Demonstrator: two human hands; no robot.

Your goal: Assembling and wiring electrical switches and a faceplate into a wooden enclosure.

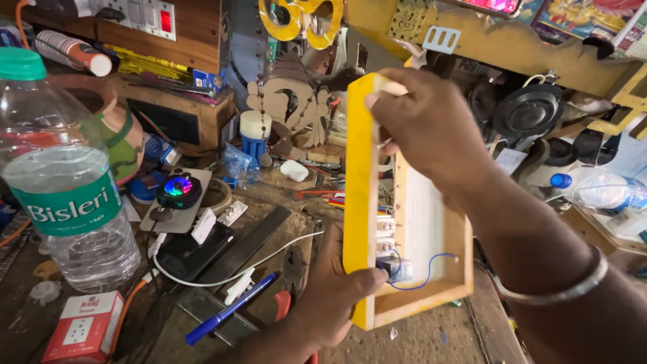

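Item: my right hand (431,128). Position: top end of the yellow-edged wooden box (397,216), at about 12 o'clock from the box's middle. State: fingers curled shut over the top corner, thumb side toward the yellow face. It holds the box and nothing else.

Item: my left hand (333,296). Position: bottom end of the same box, at about 7 o'clock from its middle. State: narrow, thumb (360,280) pressed on the yellow edge, palm and fingers wrapped under the lower corner. It holds the box as well.

Relation: the box's long axis runs 12 to 6 o'clock, nearly upright, between the two hands. Its open back faces 3 o'clock. Both hands are touching it; neither is nearer.

Contents of box: small switch or socket parts (385,232) along the inner left wall, and a blue wire (431,269) looping across the lower part to the right side. The detail of the fittings is too small to tell.

Surroundings, outward from my left hand: blue pen (232,309) at 9 o'clock, lying on a dark flat strip; white cable (263,259) at 10 o'clock; a phone (192,253) beyond it; small red and white carton (84,327) farther at 9 o'clock; clear plastic bottle with green cap (60,168) at 10 o'clock, upright. A second bottle (596,189), lying down, is at 3 o'clock from my right hand.
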